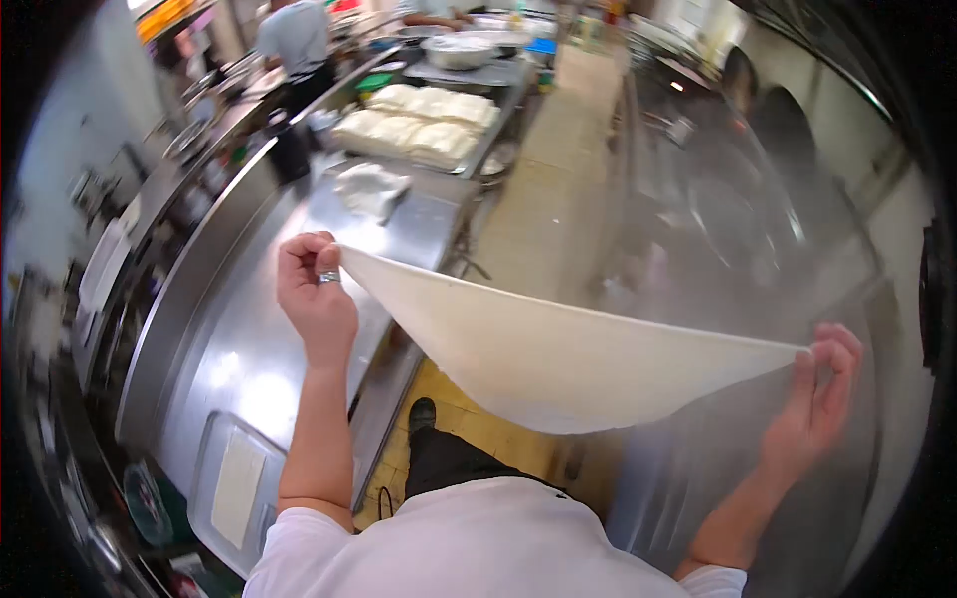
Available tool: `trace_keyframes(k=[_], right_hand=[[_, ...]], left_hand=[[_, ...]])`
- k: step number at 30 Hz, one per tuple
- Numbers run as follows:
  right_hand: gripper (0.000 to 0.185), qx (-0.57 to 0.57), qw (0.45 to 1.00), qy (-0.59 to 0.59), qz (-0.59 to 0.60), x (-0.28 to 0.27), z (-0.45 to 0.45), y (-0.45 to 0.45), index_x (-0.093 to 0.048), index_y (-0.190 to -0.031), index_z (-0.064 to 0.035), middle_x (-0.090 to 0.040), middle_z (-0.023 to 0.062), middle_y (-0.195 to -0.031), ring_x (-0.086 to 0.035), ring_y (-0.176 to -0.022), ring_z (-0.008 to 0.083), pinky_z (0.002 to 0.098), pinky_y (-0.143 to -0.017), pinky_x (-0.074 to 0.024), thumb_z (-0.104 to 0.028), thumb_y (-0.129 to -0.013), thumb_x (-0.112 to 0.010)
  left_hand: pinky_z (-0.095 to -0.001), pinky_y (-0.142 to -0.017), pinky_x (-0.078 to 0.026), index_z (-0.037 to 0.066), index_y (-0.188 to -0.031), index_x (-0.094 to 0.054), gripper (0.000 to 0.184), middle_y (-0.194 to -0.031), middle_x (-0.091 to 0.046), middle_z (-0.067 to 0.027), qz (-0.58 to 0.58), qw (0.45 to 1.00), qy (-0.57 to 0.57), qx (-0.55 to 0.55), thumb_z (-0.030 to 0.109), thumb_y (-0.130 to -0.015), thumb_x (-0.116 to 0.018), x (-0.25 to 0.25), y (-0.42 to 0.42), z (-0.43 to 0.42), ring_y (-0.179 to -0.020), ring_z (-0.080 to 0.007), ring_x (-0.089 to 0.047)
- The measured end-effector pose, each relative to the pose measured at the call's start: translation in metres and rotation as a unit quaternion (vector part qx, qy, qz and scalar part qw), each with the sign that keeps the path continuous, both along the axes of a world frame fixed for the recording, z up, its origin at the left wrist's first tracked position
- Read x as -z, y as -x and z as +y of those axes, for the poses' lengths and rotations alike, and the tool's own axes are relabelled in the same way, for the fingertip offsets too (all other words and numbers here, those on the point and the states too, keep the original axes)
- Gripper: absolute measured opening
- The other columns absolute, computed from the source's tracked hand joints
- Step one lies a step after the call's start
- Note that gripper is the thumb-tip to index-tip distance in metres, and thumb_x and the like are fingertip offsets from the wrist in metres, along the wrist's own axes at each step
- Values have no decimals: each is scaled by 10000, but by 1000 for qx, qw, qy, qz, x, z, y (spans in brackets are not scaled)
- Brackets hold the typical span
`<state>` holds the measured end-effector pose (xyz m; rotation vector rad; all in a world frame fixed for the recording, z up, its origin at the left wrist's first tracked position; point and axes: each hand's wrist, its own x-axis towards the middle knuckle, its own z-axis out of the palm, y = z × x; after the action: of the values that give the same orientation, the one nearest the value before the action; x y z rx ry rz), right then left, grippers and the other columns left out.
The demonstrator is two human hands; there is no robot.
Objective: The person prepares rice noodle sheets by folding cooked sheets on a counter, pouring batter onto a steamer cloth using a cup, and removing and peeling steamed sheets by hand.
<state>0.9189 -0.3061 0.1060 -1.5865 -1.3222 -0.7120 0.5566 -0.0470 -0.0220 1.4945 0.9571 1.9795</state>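
A thin, limp white sheet (pixel 538 349), which looks like dough, hangs stretched between my two hands and sags in the middle. My left hand (pixel 317 289), with a ring on one finger, pinches its left corner above the steel counter. At the far right, my right hand (pixel 812 394) grips the other corner, arm stretched out over the steamy metal surface. Both hands are raised in front of my body. The sheet's lower edge hangs free above the floor.
A steel counter (pixel 249 329) runs along my left, with a crumpled white cloth (pixel 371 189) on it. Folded white slabs (pixel 419 125) fill a tray farther back. A shallow tray (pixel 204 478) holds a pale strip. Steam blurs the metal worktop (pixel 698 229). Another person (pixel 296 42) stands far left.
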Motion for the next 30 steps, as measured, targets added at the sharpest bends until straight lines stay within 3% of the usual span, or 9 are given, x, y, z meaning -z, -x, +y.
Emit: trace_keyframes(k=[3,5,11,14,16,21,30], right_hand=[[127,-80,996,22,31,-14,94,45,-559,-935,-7,-612,147,-1102,-568,-1066,255,378,-1015,-421,-71,-970,-663],[116,-206,978,19,27,-18,161,67,-563,-938,-6,-616,134,-1097,-570,-1061,243,363,-1017,-418,-57,-962,-664],[47,-421,901,55,86,-13,355,195,-595,-951,0,-624,61,-1024,-575,-1010,157,292,-952,-430,9,-940,-640],[51,-442,876,140,133,-3,433,279,-640,-976,-4,-652,44,-965,-605,-937,139,287,-894,-462,-31,-937,-660],[80,-447,873,169,95,14,491,327,-680,-982,-11,-682,37,-925,-627,-882,136,283,-839,-483,-65,-923,-681],[88,-523,808,240,130,54,601,445,-706,-902,0,-686,52,-777,-619,-739,135,301,-705,-494,-79,-870,-728],[75,-569,754,278,174,78,667,532,-722,-875,-10,-684,51,-746,-605,-701,132,308,-671,-485,-80,-858,-740]], left_hand=[[-257,-924,-466,45,-1068,-512,161,-1027,-623,-69,-14,995,-31,-93,-50,-989,-615,-9,94,13,-943,-123,-570],[-275,-968,-462,59,-1087,-459,226,-1022,-624,-81,-1,988,-61,-142,-63,-982,-618,-19,156,18,-975,-142,-587],[-295,-1004,-459,53,-1036,-422,234,-1015,-627,-93,26,953,-20,-300,-57,-988,-623,-39,307,26,-984,-153,-592],[-276,-960,-468,60,-1028,-419,232,-1005,-626,-92,41,935,13,-352,-70,-991,-607,-34,375,34,-962,-140,-593],[-265,-925,-476,66,-1022,-418,235,-1003,-626,-90,38,930,30,-364,-68,-991,-608,-21,420,44,-942,-134,-593],[-251,-807,-486,56,-1010,-429,219,-921,-635,-66,47,901,73,-424,-29,-996,-631,4,496,68,-847,-105,-582],[-232,-787,-461,85,-949,-416,258,-902,-615,-41,50,869,112,-479,3,-996,-656,-23,527,63,-825,-91,-540]])
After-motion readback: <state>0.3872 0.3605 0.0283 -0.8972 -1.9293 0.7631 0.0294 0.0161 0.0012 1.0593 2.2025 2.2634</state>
